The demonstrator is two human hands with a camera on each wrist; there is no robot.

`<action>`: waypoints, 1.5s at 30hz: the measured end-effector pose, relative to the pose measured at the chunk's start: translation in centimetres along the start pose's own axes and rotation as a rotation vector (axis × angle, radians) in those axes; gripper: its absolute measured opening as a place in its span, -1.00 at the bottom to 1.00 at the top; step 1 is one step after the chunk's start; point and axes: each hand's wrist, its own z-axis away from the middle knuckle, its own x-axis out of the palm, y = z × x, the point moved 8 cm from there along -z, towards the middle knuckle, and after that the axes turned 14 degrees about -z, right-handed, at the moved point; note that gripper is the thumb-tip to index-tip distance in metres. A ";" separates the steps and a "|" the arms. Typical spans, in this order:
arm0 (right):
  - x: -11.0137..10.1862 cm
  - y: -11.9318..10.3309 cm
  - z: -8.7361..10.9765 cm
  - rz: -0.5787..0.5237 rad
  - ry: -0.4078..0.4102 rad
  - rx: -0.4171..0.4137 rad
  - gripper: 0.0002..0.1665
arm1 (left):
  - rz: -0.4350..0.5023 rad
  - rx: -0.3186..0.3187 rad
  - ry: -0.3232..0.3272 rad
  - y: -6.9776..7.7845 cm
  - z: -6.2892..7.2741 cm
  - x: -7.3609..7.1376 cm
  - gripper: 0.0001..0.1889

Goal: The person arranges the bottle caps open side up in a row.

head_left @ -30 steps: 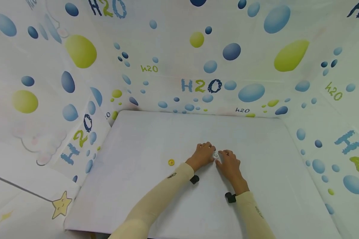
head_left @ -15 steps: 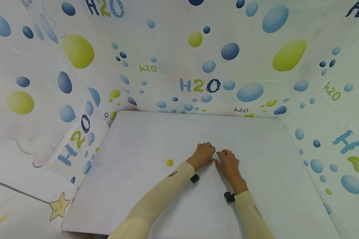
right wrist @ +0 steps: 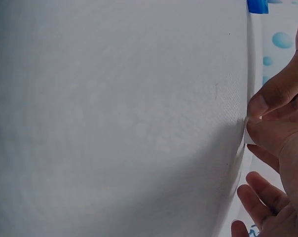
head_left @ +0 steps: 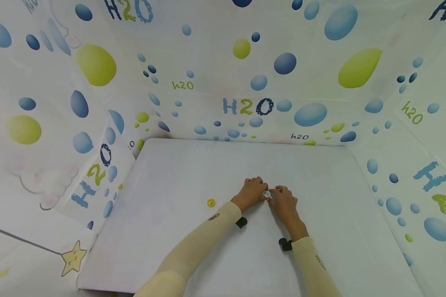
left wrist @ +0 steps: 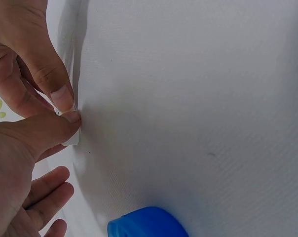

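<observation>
Above the middle of the white table, my left hand (head_left: 250, 193) and my right hand (head_left: 283, 205) meet at a small white disc (head_left: 266, 193) with dark markings on its face. In the left wrist view the white piece (left wrist: 73, 138) sits under the thumb of my left hand (left wrist: 13, 160), with the other hand's thumb touching its top edge. From the right wrist view, my right hand (right wrist: 292, 148) pinches the same piece (right wrist: 247, 137) with its thumb, while its lower fingers spread apart. Much of the disc is hidden behind fingers.
A small yellow ring-shaped piece (head_left: 211, 203) lies on the table (head_left: 178, 173) to the left of the hands. Some blue object (left wrist: 146, 223) with a rounded edge shows at the bottom of the left wrist view. Walls printed with droplets (head_left: 310, 114) surround the table.
The head view has shifted slightly, so the scene sits a little further left in it. Both hands keep their place at the white disc, with hardly any finger movement.
</observation>
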 end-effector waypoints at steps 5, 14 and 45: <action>0.1 -0.2 0.1 0.011 -0.007 -0.021 -0.56 | 0.031 -0.007 -0.006 -0.2 0.1 0.3 -0.66; 0.1 -0.3 0.1 0.005 -0.022 -0.033 -0.58 | 0.049 -0.032 -0.038 -0.3 0.4 0.6 -0.65; -0.4 -2.3 0.0 -0.084 -0.014 -0.068 -0.58 | 0.045 -0.053 0.031 -1.0 2.0 0.0 -0.60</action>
